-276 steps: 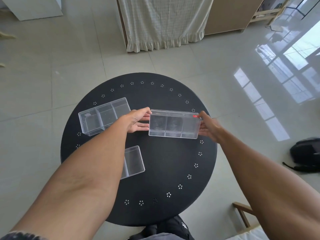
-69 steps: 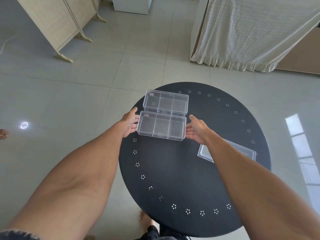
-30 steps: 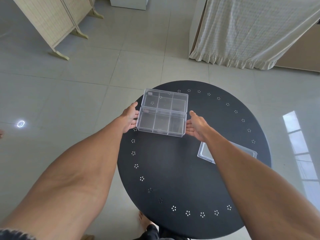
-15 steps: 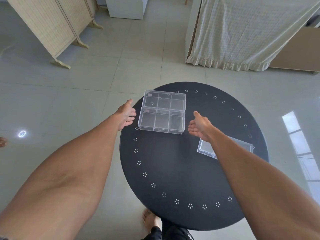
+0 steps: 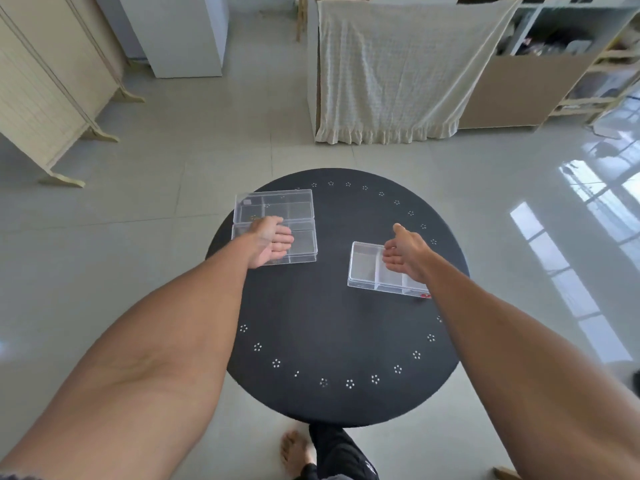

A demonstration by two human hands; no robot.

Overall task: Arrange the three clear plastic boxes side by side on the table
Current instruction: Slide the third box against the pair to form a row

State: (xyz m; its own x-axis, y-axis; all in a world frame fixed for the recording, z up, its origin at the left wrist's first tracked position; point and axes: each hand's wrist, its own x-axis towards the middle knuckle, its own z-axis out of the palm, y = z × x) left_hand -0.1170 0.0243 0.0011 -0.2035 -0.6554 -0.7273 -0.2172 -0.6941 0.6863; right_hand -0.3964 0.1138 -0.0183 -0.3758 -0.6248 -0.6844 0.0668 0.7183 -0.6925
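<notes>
Two clear plastic boxes with dividers lie edge to edge at the far left of the round black table (image 5: 332,323): the far box (image 5: 277,206) and the near box (image 5: 301,244). My left hand (image 5: 272,241) hovers over the near box, fingers apart, holding nothing. The third clear box (image 5: 372,271) lies apart at the right, with a small red mark at its near right corner. My right hand (image 5: 405,252) is open above it, fingers spread, and my forearm hides the box's right end.
A curtain-draped cabinet (image 5: 391,74) and open shelves (image 5: 575,53) stand beyond the table. A folding screen (image 5: 45,91) is at the left, with a white cabinet (image 5: 180,32) behind it. My bare foot (image 5: 294,452) shows below the table's near edge.
Both hands have let go of the near left box. My left hand now hovers over it. My right hand has moved right, above the third box. The camera view has shifted.
</notes>
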